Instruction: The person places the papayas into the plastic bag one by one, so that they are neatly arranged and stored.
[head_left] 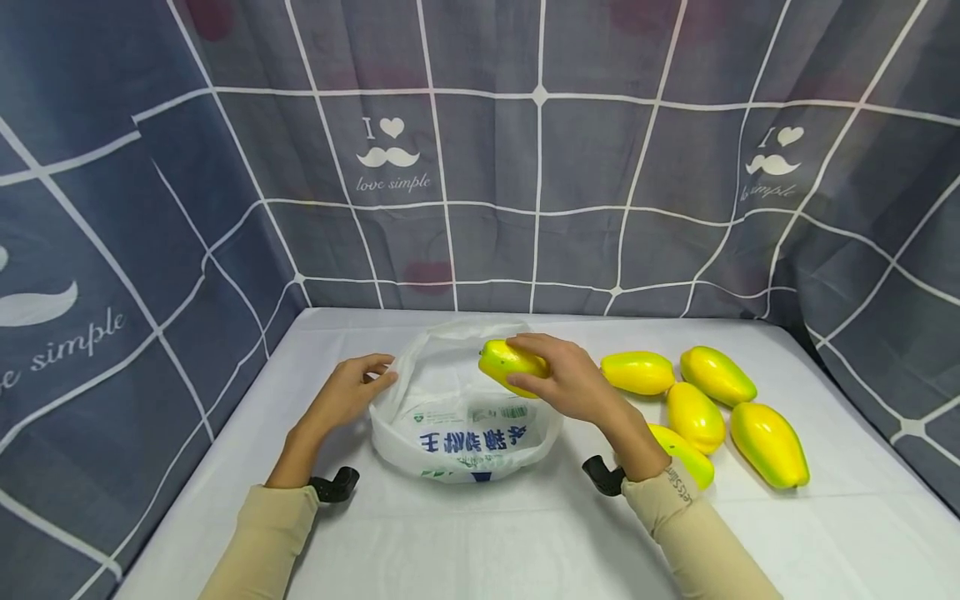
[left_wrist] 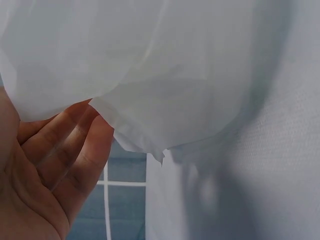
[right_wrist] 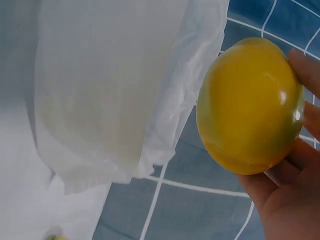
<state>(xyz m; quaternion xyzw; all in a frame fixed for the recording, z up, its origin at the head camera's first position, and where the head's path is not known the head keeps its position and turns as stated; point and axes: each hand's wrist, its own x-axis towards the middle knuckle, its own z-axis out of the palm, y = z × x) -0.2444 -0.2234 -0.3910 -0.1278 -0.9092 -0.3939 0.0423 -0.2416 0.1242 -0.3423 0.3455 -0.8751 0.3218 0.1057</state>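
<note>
A white plastic bag with blue and green print stands with its mouth spread wide on the table. My left hand holds the bag's left rim between thumb and fingers; in the left wrist view the fingers reach behind the thin film. Over the right side of the bag's mouth, my right hand grips a glossy yellow-green papaya from above. The right wrist view has this papaya beside the bag's wall, fingers round its far side.
Several more papayas, such as one at the back and one at the far right, lie to the right of the bag. Part of one is hidden behind my right forearm. A grey checked curtain encloses the white-covered table.
</note>
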